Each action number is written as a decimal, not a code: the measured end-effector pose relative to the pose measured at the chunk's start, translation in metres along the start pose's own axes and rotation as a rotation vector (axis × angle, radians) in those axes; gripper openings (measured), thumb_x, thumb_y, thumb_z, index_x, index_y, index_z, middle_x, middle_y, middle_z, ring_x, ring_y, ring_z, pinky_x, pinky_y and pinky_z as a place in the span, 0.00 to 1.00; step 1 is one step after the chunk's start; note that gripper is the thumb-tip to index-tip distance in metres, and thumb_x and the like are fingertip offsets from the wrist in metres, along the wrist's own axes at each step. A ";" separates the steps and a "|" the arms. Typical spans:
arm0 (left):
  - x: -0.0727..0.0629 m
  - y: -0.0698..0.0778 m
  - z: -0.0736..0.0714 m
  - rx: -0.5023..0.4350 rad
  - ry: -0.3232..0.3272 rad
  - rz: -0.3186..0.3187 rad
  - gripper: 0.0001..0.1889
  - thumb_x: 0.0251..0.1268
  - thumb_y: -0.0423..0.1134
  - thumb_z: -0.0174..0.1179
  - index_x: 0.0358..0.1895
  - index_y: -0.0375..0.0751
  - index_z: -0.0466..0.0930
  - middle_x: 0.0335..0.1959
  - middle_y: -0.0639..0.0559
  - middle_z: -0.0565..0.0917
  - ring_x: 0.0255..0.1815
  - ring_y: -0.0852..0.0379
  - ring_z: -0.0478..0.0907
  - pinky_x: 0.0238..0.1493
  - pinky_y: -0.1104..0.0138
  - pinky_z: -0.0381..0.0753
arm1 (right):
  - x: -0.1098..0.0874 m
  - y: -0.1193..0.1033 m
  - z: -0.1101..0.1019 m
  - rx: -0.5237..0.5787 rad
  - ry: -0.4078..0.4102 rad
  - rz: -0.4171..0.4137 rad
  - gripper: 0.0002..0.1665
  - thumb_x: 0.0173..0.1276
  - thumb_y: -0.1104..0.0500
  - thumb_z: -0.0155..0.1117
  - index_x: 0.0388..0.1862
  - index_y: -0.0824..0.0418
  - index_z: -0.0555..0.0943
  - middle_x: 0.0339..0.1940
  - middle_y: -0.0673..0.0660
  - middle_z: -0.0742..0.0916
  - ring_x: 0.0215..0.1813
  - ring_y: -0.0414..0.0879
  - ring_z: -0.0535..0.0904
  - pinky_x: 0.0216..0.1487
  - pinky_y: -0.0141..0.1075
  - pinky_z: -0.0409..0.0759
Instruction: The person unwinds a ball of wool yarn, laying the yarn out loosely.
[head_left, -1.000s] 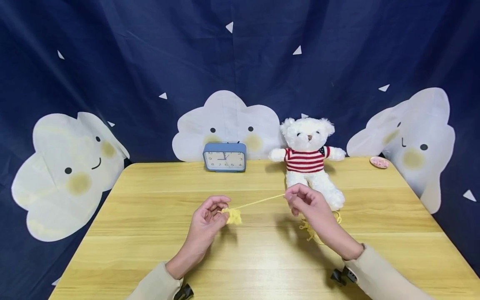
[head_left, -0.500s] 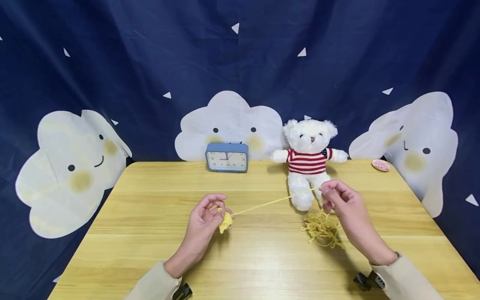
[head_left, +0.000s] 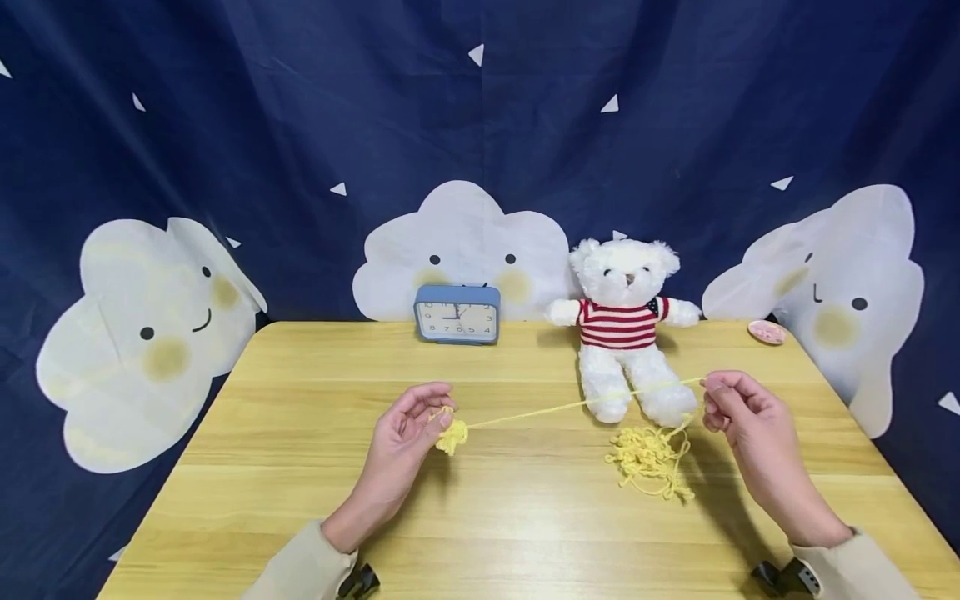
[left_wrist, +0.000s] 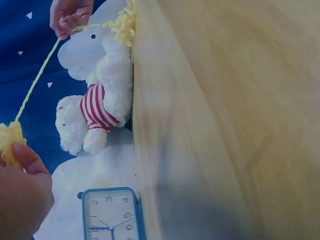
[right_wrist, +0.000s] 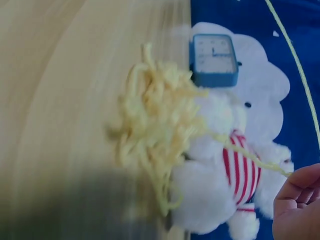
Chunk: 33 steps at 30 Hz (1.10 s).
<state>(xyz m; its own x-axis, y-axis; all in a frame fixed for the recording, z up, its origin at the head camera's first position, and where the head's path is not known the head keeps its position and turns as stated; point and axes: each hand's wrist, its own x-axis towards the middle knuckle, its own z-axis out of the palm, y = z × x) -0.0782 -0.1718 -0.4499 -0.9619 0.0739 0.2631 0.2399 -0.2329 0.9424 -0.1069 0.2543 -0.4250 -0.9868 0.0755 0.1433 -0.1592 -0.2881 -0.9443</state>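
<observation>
My left hand [head_left: 393, 446] pinches a small bunched yellow piece, knitted or crocheted by its look [head_left: 453, 437], between thumb and fingers above the table. A yellow yarn strand [head_left: 540, 411] runs taut from that piece to my right hand [head_left: 757, 433], which pinches it with thumb and forefinger. From the right fingers the yarn continues down to a loose tangled heap of yellow yarn [right_wrist: 155, 115] on the table. In the left wrist view, the yellow piece [left_wrist: 11, 142] shows curly loops above the thumb; part of it is cut off by the frame edge.
A white teddy bear [head_left: 618, 323] in a red-striped shirt sits at the back, just behind the yarn heap. A blue alarm clock [head_left: 457, 315] stands left of it. An oval pink object [head_left: 767, 332] lies at the wooden table's [head_left: 300, 400] back right, before a dark blue curtain [head_left: 300, 83].
My right hand has moved steadily right, away from the left hand, and the strand between them has grown longer. The yarn heap is now uncovered. My left hand stays nearly still.
</observation>
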 end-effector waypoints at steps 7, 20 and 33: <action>-0.001 0.002 -0.005 -0.039 -0.078 -0.008 0.23 0.75 0.19 0.62 0.68 0.15 0.70 0.59 0.38 0.82 0.60 0.49 0.83 0.61 0.67 0.86 | -0.002 0.004 -0.023 -0.019 0.056 0.040 0.11 0.84 0.71 0.58 0.43 0.64 0.86 0.29 0.52 0.84 0.29 0.40 0.77 0.29 0.28 0.79; -0.001 0.008 -0.003 0.149 0.057 -0.048 0.10 0.68 0.16 0.66 0.50 0.18 0.82 0.55 0.30 0.83 0.51 0.55 0.85 0.58 0.65 0.88 | -0.003 0.003 -0.030 0.045 0.121 0.042 0.13 0.84 0.71 0.58 0.42 0.63 0.88 0.30 0.52 0.85 0.31 0.40 0.79 0.30 0.29 0.82; -0.002 0.006 -0.009 0.048 0.168 -0.077 0.09 0.69 0.15 0.63 0.45 0.20 0.71 0.46 0.45 0.84 0.39 0.58 0.84 0.40 0.71 0.89 | -0.010 0.004 -0.034 0.084 0.109 0.017 0.13 0.85 0.72 0.56 0.43 0.66 0.87 0.30 0.53 0.84 0.31 0.41 0.78 0.29 0.29 0.81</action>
<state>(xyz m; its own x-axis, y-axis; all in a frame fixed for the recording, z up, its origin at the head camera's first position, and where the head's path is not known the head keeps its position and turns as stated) -0.0762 -0.1817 -0.4467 -0.9850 -0.0741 0.1555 0.1669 -0.1861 0.9683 -0.0969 0.2853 -0.4403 -0.9810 0.1717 0.0901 -0.1488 -0.3692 -0.9174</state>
